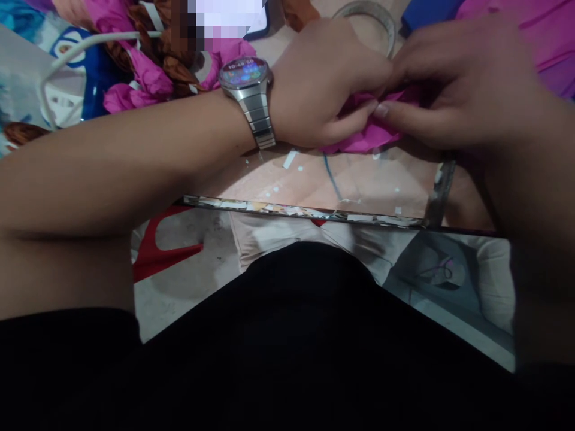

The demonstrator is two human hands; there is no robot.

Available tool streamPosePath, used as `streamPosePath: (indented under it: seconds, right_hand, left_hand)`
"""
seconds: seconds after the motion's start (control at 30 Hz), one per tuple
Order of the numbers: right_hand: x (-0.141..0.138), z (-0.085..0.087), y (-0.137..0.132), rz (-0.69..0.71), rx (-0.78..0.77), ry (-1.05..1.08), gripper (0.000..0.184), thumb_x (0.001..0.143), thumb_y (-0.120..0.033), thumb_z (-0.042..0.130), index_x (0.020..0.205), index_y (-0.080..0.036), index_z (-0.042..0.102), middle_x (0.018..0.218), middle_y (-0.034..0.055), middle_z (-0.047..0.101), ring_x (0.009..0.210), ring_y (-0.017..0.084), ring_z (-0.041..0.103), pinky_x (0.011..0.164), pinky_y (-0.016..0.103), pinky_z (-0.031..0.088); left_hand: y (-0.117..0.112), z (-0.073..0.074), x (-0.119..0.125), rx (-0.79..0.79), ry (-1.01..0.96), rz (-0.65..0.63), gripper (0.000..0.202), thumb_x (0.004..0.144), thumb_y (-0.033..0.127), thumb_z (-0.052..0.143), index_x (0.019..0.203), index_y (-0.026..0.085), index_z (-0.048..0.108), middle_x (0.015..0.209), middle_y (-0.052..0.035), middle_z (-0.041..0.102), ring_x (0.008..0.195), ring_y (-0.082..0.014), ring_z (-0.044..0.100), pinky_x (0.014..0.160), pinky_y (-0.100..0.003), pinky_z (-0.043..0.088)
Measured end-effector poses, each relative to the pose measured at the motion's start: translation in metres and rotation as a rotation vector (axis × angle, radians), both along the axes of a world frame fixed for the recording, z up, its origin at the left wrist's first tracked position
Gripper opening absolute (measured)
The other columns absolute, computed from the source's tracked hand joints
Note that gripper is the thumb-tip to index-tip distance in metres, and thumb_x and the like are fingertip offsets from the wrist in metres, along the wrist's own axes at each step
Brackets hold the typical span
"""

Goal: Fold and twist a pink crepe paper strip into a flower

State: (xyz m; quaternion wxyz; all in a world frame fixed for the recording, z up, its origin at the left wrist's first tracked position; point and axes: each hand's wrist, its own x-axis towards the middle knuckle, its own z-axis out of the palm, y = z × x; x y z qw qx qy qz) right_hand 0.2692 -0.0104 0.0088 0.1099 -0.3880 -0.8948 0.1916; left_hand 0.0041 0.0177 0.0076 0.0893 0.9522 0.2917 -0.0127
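Observation:
A piece of thin, crumpled pink material [375, 136] lies on the table under both hands; whether it is cloth or paper I cannot tell. My left hand [321, 87], with a metal watch [246, 81] on its wrist, pinches the pink piece between thumb and fingers. From the right, my right hand [462, 90] grips the same piece, its thumb tip close to the left thumb. The fingers of both hands overlap and partly hide the material. The right hand is somewhat blurred.
Behind the hands lies a round ring of tape [390, 30]. Bunched pink material [146, 78] and brown bundles [179, 66] lie at the back left, beside a pale cable [42, 90]. The glass tabletop [287, 179] ends at a front edge above my lap.

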Motion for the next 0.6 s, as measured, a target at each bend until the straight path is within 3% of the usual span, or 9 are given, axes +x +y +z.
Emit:
streamPosePath:
  seconds: [0.13, 0.23, 0.33, 0.47, 0.6]
  right_hand:
    - [-0.001, 0.001, -0.001, 0.001, 0.001, -0.007, 0.079, 0.118, -0.078, 0.043, 0.136, -0.011, 0.080, 0.114, 0.0028, 0.061, 0.109, 0.010, 0.054, 0.102, 0.042, 0.039]
    - [-0.002, 0.002, -0.002, 0.000, 0.004, -0.005, 0.084, 0.117, -0.083, 0.043, 0.138, -0.010, 0.080, 0.114, 0.0020, 0.060, 0.111, 0.010, 0.055, 0.103, 0.043, 0.040]
    - [-0.002, 0.003, -0.003, -0.010, -0.004, -0.008, 0.084, 0.118, -0.080, 0.043, 0.138, -0.008, 0.080, 0.116, 0.0025, 0.061, 0.110, 0.011, 0.054, 0.104, 0.043, 0.040]
    - [-0.002, 0.005, -0.005, -0.027, -0.023, -0.050, 0.094, 0.114, -0.086, 0.036, 0.142, -0.008, 0.080, 0.117, 0.0018, 0.059, 0.112, 0.010, 0.053, 0.107, 0.040, 0.037]
    - [-0.006, 0.010, -0.011, -0.061, -0.049, -0.057, 0.096, 0.112, -0.085, 0.036, 0.144, -0.006, 0.080, 0.111, 0.0002, 0.054, 0.109, 0.011, 0.046, 0.110, 0.042, 0.032]
  left_hand:
    - [0.002, -0.005, -0.004, -0.006, -0.079, -0.027, 0.070, 0.108, 0.056, 0.030, 0.133, 0.008, 0.075, 0.102, 0.0006, 0.050, 0.128, -0.0218, 0.074, 0.111, -0.044, 0.042]
    - [0.006, -0.010, -0.008, 0.000, -0.133, -0.065, 0.075, 0.110, 0.062, 0.029, 0.133, 0.007, 0.075, 0.106, 0.0003, 0.054, 0.127, -0.0213, 0.073, 0.108, -0.046, 0.041]
    - [0.008, -0.013, -0.011, 0.024, -0.179, -0.102, 0.072, 0.114, 0.060, 0.032, 0.136, 0.007, 0.075, 0.109, 0.0002, 0.057, 0.128, -0.0236, 0.075, 0.110, -0.047, 0.042]
    - [0.006, -0.012, -0.010, 0.027, -0.180, -0.089, 0.067, 0.115, 0.056, 0.035, 0.136, 0.007, 0.076, 0.099, 0.0029, 0.044, 0.128, -0.0310, 0.078, 0.118, -0.053, 0.048]
    - [0.009, -0.012, -0.008, -0.004, -0.135, -0.076, 0.068, 0.117, 0.056, 0.032, 0.138, 0.005, 0.072, 0.120, 0.0033, 0.055, 0.141, -0.0337, 0.073, 0.122, -0.052, 0.044]
